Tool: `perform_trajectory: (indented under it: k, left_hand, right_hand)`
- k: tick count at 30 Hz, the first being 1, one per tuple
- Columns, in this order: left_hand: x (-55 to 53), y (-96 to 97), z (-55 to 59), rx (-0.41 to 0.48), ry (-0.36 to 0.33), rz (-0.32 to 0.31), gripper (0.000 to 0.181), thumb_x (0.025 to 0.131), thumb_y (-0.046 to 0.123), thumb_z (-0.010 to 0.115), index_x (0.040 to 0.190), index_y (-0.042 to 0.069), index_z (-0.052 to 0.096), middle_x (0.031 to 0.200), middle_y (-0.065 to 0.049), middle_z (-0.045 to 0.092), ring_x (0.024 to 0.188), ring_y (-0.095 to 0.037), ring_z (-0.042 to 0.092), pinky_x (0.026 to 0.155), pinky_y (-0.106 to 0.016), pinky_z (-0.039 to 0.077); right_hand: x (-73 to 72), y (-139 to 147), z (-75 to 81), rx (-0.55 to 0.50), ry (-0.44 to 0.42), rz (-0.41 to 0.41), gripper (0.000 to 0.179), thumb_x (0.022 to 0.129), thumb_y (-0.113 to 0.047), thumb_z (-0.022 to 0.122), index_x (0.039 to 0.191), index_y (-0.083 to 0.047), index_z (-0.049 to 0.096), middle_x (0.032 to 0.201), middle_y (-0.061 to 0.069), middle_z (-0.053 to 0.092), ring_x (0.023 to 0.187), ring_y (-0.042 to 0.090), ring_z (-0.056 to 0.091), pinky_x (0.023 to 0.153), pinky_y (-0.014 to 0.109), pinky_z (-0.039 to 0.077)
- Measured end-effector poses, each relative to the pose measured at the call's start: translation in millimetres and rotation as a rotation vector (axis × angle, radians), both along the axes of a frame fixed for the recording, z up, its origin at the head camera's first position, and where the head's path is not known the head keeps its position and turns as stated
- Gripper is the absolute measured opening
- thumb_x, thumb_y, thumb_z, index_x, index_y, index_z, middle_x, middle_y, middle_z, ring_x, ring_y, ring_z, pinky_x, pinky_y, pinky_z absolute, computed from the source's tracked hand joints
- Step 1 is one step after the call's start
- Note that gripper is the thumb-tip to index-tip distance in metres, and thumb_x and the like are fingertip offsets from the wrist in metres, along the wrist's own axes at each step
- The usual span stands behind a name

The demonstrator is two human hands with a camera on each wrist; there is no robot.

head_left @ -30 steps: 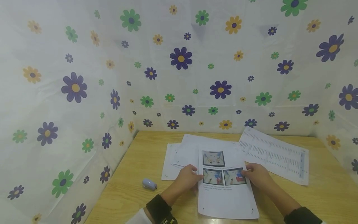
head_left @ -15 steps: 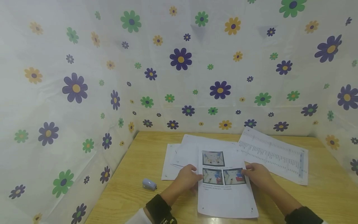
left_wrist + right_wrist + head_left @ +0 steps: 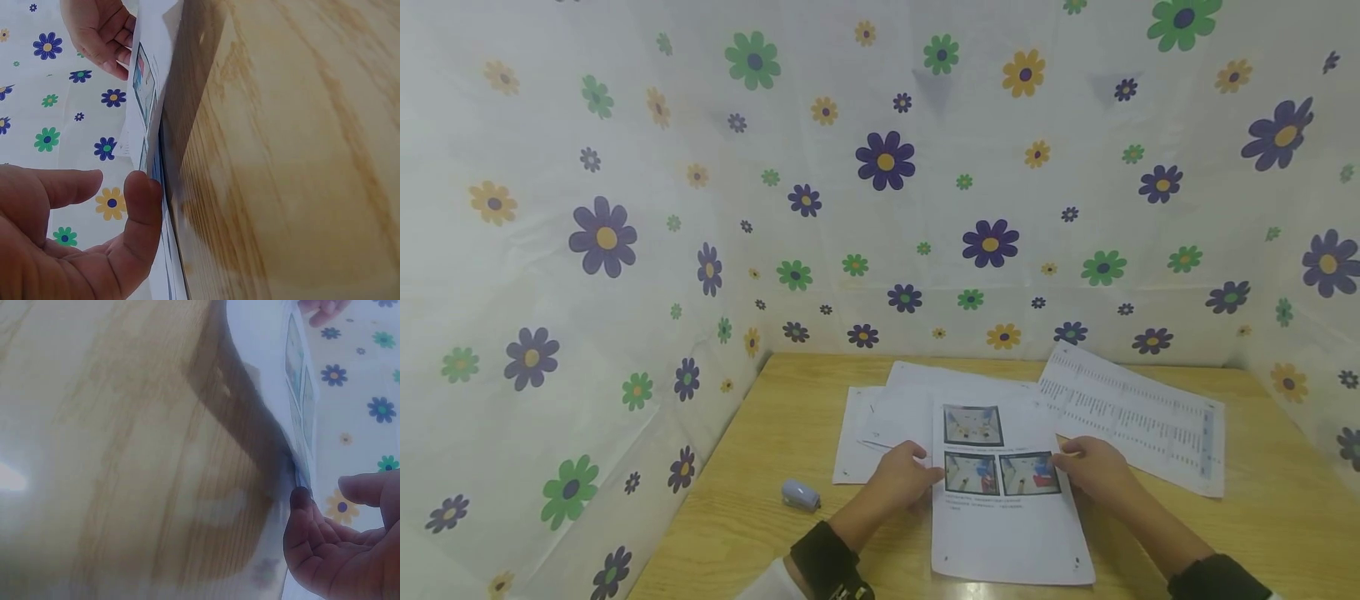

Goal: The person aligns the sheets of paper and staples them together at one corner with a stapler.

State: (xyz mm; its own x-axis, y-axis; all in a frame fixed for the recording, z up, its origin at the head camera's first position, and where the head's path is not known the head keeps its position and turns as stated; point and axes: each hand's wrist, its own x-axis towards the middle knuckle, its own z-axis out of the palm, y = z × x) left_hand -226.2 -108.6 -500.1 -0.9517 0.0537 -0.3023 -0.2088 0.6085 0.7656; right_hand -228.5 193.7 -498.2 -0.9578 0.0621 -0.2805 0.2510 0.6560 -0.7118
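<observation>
Head view: we see two bare hands, a left hand (image 3: 902, 479) and a right hand (image 3: 1093, 471), at opposite side edges of one white rectangular paper sheet (image 3: 1007, 537). The sheet is near the middle of a pale wood-grain bench (image 3: 737, 467), towards the near side. Three printed pictures are on it: one upper picture (image 3: 973, 426) and, below it, a lower-left picture (image 3: 971, 473) and a lower-right picture (image 3: 1028, 473). Small text, too fine for us to read, runs beneath them.

Both wrist views show us bent fingertips (image 3: 134, 187) touching the paper's edge, with each thumb standing apart. Neither hand is clenched or pinching; the paper is braced between the two, curving slightly above the wood and shading it. We cannot count the layers under the top sheet.

Behind it we count at least two overlapping white sheets, a left-hand loose sheet (image 3: 850, 446) and a farther loose sheet (image 3: 917, 400). One slanted white sheet with printed rows (image 3: 1138, 421) lies beyond the right hand, its far corner close to the bench's back edge. One small light-blue rounded object with a dark tip (image 3: 801, 493) rests left of the left forearm, apart from every sheet.

Bare wood gives room between that object and the left-hand loose sheet, along the bench's left edge, and to the right of the right forearm. White flower-printed sheeting (image 3: 831, 229) borders the back and both sides.
</observation>
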Motion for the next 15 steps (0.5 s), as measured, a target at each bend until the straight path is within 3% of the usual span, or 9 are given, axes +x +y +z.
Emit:
perform_trajectory:
  k: [9,15]
  left_hand:
    - [2.1,-0.6,3.2,0.067,0.008,-0.005,0.05,0.094,0.027,0.074,0.131,0.001,0.054,0.1,-0.009,0.065,0.075,-0.02,0.065,0.058,-0.033,0.059]
    - [4.5,14.3,7.9,0.145,0.004,-0.068,0.05,0.095,0.028,0.073,0.132,0.002,0.053,0.1,-0.008,0.067,0.076,-0.019,0.068,0.058,-0.033,0.059]
  right_hand:
    - [0.2,9,11.1,0.031,0.029,0.027,0.053,0.101,-0.026,0.059,0.136,0.013,0.05,0.112,0.025,0.067,0.082,0.022,0.068,0.071,0.037,0.058]
    - [-6.9,26,19.1,0.033,0.081,0.081,0.053,0.101,-0.024,0.061,0.136,0.014,0.049,0.111,0.026,0.068,0.082,0.023,0.07,0.07,0.037,0.059]
